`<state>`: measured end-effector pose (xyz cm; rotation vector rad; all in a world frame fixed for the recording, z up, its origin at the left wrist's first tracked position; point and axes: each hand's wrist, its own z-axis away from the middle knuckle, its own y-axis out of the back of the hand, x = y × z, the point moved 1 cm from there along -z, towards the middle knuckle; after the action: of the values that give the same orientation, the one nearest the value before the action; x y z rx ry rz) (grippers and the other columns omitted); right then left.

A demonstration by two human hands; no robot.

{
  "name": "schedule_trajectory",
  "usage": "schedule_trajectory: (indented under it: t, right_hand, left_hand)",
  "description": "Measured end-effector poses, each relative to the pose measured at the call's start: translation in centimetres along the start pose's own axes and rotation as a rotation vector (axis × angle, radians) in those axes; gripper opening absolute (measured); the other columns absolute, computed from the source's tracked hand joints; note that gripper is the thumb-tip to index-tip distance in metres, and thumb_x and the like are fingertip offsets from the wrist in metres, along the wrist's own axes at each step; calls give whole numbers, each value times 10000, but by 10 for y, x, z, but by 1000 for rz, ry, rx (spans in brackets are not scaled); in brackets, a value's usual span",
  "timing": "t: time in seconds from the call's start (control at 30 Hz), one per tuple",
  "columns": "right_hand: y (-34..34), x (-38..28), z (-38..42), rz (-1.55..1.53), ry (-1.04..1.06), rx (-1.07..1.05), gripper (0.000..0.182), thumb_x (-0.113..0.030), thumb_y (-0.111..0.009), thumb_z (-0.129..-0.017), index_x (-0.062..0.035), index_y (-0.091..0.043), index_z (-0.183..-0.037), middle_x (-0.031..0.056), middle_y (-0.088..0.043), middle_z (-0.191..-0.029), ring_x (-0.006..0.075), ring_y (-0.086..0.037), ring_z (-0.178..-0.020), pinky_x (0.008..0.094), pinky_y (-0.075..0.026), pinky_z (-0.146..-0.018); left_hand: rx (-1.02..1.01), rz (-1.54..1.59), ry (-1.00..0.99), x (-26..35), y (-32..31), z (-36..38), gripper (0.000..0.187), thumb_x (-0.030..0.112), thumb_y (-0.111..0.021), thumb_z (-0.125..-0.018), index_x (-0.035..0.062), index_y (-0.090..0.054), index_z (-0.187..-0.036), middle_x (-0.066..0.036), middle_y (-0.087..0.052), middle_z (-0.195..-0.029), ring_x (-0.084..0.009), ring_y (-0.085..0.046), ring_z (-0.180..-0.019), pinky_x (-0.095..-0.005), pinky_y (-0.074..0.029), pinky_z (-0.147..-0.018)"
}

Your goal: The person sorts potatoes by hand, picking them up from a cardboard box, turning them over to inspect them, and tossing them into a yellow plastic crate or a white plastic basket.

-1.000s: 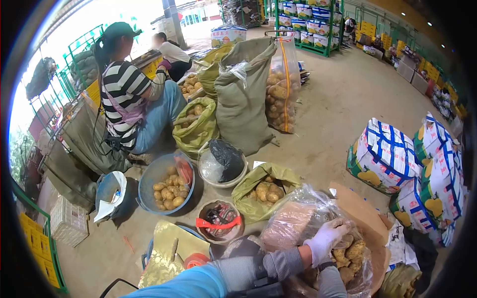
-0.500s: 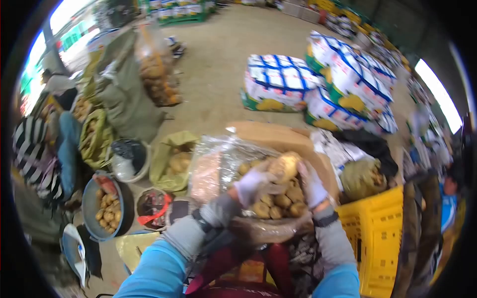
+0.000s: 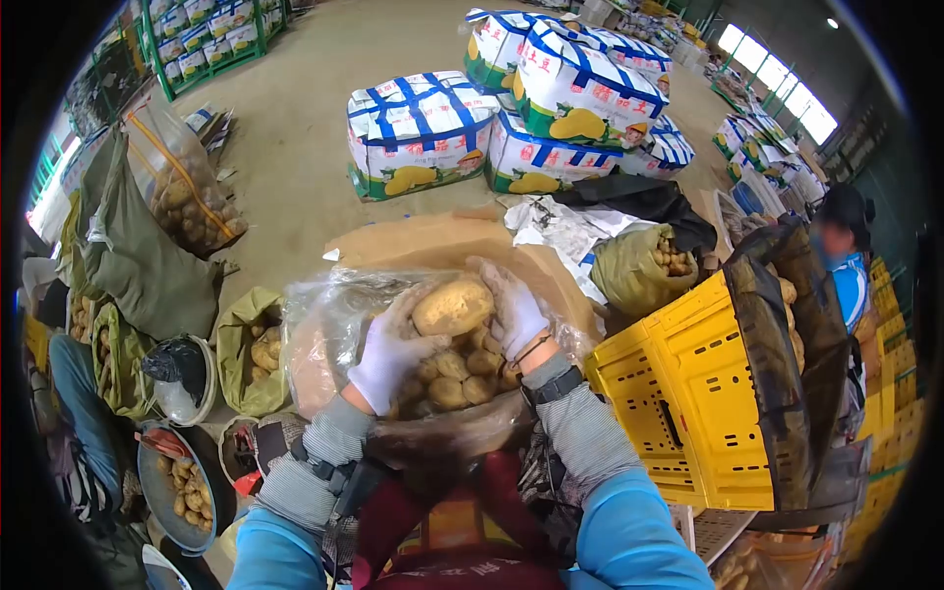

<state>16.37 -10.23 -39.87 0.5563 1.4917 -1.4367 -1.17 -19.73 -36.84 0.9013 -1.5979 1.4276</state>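
A large pale potato (image 3: 453,307) is held between my two gloved hands, above an open box lined with clear plastic (image 3: 344,285). My left hand (image 3: 396,346) wraps the potato's left side, thumb along its lower edge. On its right side, my right hand (image 3: 511,310) rests with curved fingers against it. Beneath them, several smaller potatoes (image 3: 449,379) lie in the plastic liner. The box's brown cardboard flap (image 3: 413,241) spreads out behind my hands.
Yellow crates (image 3: 688,393) stand at the right, with a co-worker (image 3: 848,265) beyond. Printed white bags (image 3: 418,138) are stacked ahead. At the left are a green sack of potatoes (image 3: 251,359), a white bucket (image 3: 202,388) and a blue tub of potatoes (image 3: 152,492).
The view has swung right, so the surroundings appear farther left. The large potato remains between my hands and now lies more level.
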Motion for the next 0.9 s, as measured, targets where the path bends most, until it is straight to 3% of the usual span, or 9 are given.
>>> schedule_trajectory:
  t: [0.17,0.27,0.3,0.5,0.63,0.73,0.77,0.83,0.9]
  right_hand:
    - [-17,-31,19,401,155,-187,437,-337,-526,-1014,0,-551,-1291,82,-605,-1156,147,-583,-1046,290,-518,-860]
    - [-38,-35,40,467,57,-105,349,-265,-541,-1017,1,-597,-1235,68,-633,-1145,100,-575,-1029,226,-520,-733]
    - [-30,-34,39,547,23,-126,365,-268,-567,-1003,-13,-583,-1263,46,-643,-1105,83,-606,-906,201,-520,-662]
    - [-28,-35,36,230,-2,5,449,-325,-621,-967,-30,-559,-1300,47,-659,-1036,81,-630,-784,240,-523,-615]
    - [-25,-3,30,913,435,-81,605,-451,-700,-869,-21,-560,-1271,165,-658,-1131,287,-646,-1021,366,-527,-841]
    - [-31,-9,37,1039,406,-68,667,-451,-738,-827,-20,-537,-1295,194,-642,-1159,355,-629,-1054,411,-492,-918]
    - [-33,-9,36,1024,417,-74,656,-403,-759,-820,-18,-527,-1298,173,-636,-1158,317,-623,-1059,392,-490,-926]
    - [-37,-7,35,996,435,-83,648,-307,-800,-806,-14,-508,-1306,132,-624,-1158,239,-611,-1067,353,-485,-941]
    - [-47,-6,43,1017,446,-57,662,-397,-776,-801,-31,-530,-1296,170,-637,-1166,317,-619,-1071,392,-495,-920]
  left_hand:
    - [30,-29,-33,5,6,-3,745,-125,-718,-732,-60,-406,-1405,-110,-464,-1377,-192,-489,-1241,-319,-470,-1010]
    - [46,-19,-45,2,9,-5,737,-116,-720,-732,-50,-419,-1401,-106,-470,-1368,-185,-488,-1240,-327,-462,-1015]
    - [48,-10,-34,4,7,-4,735,-114,-718,-732,-47,-421,-1401,-106,-474,-1367,-184,-491,-1239,-330,-459,-1015]
    - [4,83,86,25,-6,5,717,30,-682,-789,-17,-381,-1438,-114,-488,-1380,-208,-512,-1234,-326,-447,-1007]
    - [30,67,207,32,-10,11,663,181,-627,-850,6,-376,-1438,-111,-485,-1388,-221,-501,-1250,-319,-446,-995]
    - [38,85,155,18,-4,11,635,235,-601,-866,13,-390,-1422,-103,-479,-1388,-220,-497,-1249,-333,-451,-987]
    - [69,165,130,14,-1,10,585,190,-657,-874,36,-426,-1390,-72,-538,-1285,-186,-562,-1119,-304,-527,-845]
    - [116,75,56,14,0,6,544,185,-630,-890,24,-439,-1374,-84,-546,-1284,-200,-565,-1115,-314,-516,-872]
    - [147,-287,-121,4,12,1,497,178,-597,-908,10,-452,-1353,-94,-557,-1277,-212,-568,-1108,-326,-503,-901]
